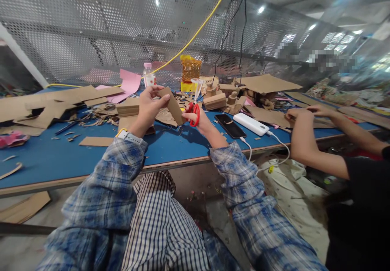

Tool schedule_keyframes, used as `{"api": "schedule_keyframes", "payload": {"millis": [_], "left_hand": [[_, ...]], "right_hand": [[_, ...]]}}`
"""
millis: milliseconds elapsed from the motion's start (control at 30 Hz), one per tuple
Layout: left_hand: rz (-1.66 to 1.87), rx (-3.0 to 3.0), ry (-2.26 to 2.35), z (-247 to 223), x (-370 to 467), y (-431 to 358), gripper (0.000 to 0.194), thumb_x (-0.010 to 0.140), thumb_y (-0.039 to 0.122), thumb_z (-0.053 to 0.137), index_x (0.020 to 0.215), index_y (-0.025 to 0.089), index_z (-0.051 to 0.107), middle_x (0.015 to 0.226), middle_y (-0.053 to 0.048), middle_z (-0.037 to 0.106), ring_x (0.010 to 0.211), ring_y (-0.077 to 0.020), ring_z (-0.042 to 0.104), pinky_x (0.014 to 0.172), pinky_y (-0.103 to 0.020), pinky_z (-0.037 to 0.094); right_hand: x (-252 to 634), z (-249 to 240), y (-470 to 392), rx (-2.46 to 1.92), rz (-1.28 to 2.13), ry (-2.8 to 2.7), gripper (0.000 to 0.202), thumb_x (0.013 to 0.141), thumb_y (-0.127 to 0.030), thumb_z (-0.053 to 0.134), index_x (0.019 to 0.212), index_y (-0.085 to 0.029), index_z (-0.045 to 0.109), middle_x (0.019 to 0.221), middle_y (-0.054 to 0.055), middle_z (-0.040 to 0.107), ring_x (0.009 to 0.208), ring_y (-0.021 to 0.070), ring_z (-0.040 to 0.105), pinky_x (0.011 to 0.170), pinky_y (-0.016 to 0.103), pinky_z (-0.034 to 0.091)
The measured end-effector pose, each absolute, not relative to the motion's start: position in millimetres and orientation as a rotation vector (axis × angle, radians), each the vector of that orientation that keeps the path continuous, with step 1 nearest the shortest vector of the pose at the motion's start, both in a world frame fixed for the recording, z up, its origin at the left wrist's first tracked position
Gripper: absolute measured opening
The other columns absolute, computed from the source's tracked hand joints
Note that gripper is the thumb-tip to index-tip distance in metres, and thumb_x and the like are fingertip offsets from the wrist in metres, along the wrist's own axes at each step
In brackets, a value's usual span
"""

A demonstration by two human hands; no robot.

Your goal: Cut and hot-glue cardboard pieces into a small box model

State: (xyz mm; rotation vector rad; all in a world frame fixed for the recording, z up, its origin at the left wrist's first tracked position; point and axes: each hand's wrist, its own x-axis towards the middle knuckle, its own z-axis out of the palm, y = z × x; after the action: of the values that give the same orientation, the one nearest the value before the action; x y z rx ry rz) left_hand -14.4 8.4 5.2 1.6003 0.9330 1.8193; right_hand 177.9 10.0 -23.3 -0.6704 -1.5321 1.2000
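One cardboard piece (172, 107) slants between both hands (150, 103) (204, 125); right holds scissors (198, 115).

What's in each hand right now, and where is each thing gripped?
Left hand: a cardboard piece, pinched near its upper end. Right hand: scissors, held by the red handles, blades pointing up.
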Motion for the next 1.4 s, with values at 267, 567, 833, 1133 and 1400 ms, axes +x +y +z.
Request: {"api": "schedule_keyframes", "payload": {"millis": [267,567,833,1133,1400], "left_hand": [[1.537,1.657,0.843,-5,-4,5,0.055,0.061,0.048,0.088,0.098,0.015,0.065,0.089,-0.007,0.074,0.079,-0.0187,0.071,0.069,-0.029,0.061],[1.399,1.699,0.839,-4,-4,0,0.059,0.063,0.059,0.087,0.095,0.012,0.069,0.088,-0.010,0.075,0.073,-0.0197,0.071,0.061,-0.028,0.060],[1.353,1.749,0.876,-4,0,-2,0.059,0.062,0.064,0.086,0.088,0.013,0.071,0.078,-0.007,0.073,0.066,-0.0175,0.068,0.058,-0.028,0.060],[1.341,1.658,0.884,0,-1,-4,0.068,0.053,0.067,0.089,0.089,0.013,0.071,0.081,-0.008,0.076,0.066,-0.0187,0.070,0.055,-0.027,0.059],[1.305,1.599,0.887,2,1,-9,0.067,0.051,0.063,0.092,0.087,0.010,0.071,0.077,-0.007,0.075,0.063,-0.0152,0.068,0.055,-0.023,0.056]], "right_hand": [[174,-23,12,-0.667,1.100,-1.445,0.048,0.056,-0.042,0.084,0.076,-0.022,0.045,0.072,-0.006,0.052,0.070,0.0110,0.052,0.071,0.027,0.044],[172,-30,8,-0.766,0.895,-1.837,0.056,0.079,-0.076,0.061,0.068,-0.024,0.045,0.068,-0.002,0.046,0.064,0.0137,0.042,0.063,0.029,0.040],[173,-31,7,-0.750,0.955,-1.893,0.069,0.075,-0.091,0.047,0.067,-0.022,0.049,0.065,0.000,0.049,0.060,0.0139,0.045,0.057,0.029,0.041],[174,-38,8,-0.794,1.060,-1.883,0.067,0.074,-0.088,0.054,0.071,-0.021,0.054,0.066,0.001,0.053,0.056,0.0134,0.048,0.051,0.028,0.043],[176,-35,3,-0.785,0.972,-1.961,0.070,0.083,-0.087,0.041,0.074,-0.019,0.055,0.064,0.001,0.056,0.055,0.0126,0.050,0.050,0.025,0.041]]}}
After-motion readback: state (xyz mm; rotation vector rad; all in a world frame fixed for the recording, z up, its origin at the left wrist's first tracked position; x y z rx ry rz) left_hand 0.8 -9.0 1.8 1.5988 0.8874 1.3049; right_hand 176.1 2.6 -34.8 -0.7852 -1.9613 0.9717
